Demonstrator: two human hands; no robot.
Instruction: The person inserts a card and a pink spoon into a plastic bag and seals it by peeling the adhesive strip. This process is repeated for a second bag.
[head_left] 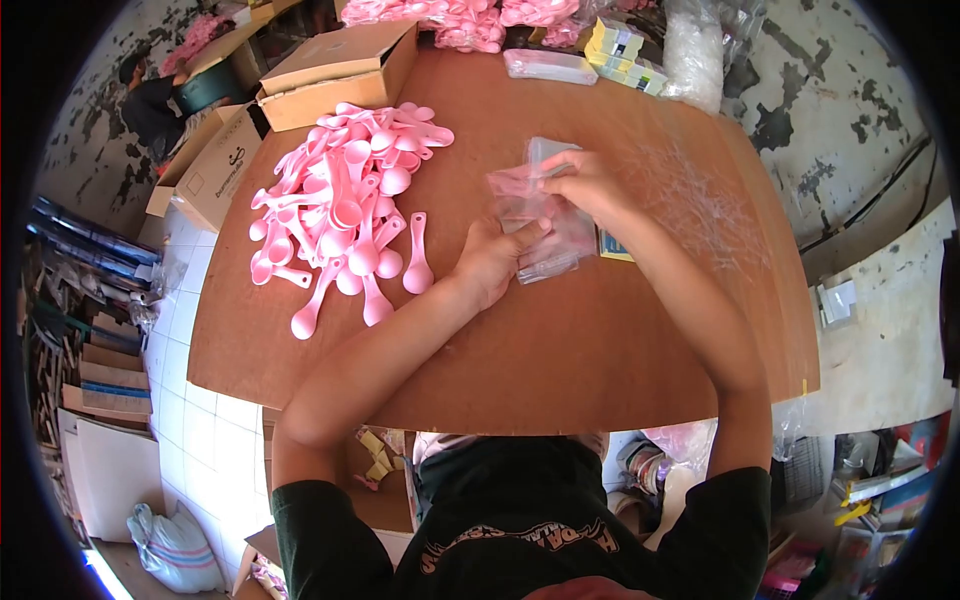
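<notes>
My left hand [490, 258] is closed on the lower edge of some clear plastic bags [560, 255], its thumb lying across them. Just above and to the right, my right hand [580, 185] pinches the upper part of the clear plastic. A pinkish shape [510, 182] shows through the film beside my right fingertips; its outline is blurred. To the left of my hands lies a big heap of pink measuring spoons [340, 190]. One loose pink spoon [419, 255] lies nearest my left wrist. A small blue and yellow item [612, 246] is partly hidden behind my right forearm.
Thin clear plastic strips [700, 200] lie scattered on the brown table [560, 370] at right. A cardboard box [340, 75] stands at the back left. Yellow packs [620, 50] and bagged pink items [465, 25] line the far edge. Another person [155, 110] is beyond the table.
</notes>
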